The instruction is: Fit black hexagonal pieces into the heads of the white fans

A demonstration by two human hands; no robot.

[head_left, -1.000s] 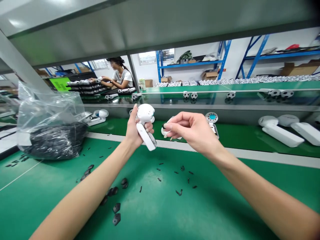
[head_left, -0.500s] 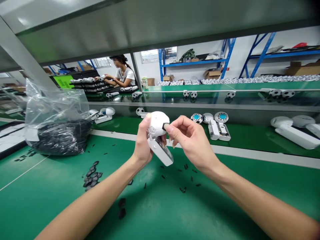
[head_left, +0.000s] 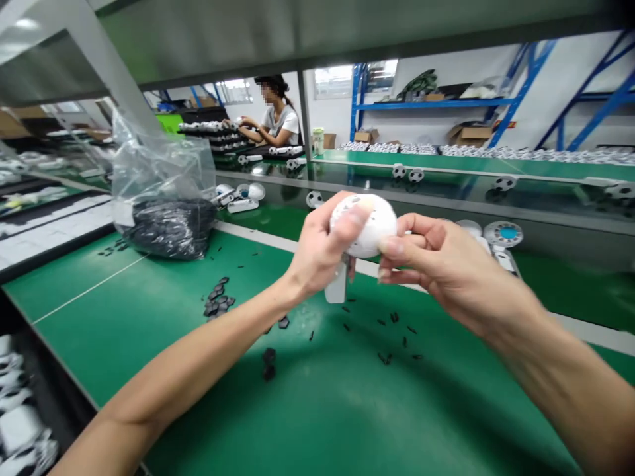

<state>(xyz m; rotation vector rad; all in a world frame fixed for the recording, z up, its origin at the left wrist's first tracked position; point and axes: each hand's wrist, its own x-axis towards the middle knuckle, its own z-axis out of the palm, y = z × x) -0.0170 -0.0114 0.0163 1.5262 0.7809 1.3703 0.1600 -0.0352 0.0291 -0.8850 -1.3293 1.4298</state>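
My left hand [head_left: 322, 241] is wrapped round a white device [head_left: 372, 228] with a domed head, its thumb lying across the dome. The device's white handle [head_left: 336, 284] points down below the hand. On the dome's right edge rest the thumb and fingertips of my right hand [head_left: 421, 254], pinched together; whatever lies between them is hidden. Black pentagonal pieces [head_left: 218, 301] form a loose pile on the green table [head_left: 317, 410], and two more [head_left: 268, 363] lie nearer me. Several small black slivers [head_left: 384, 358] are scattered below the hands.
A clear plastic bag [head_left: 169, 218] of black pieces stands at the left. Beyond the white strip are white devices [head_left: 243, 198], one with a blue centre [head_left: 507, 235] at the right. White parts [head_left: 22, 416] fill the lower left corner. A person [head_left: 280, 119] works behind, under the overhead shelf [head_left: 317, 33].
The view has swung left and down. The device has turned in my left hand, its thumb now over the dome. The black piece seen at my right fingertips no longer shows.
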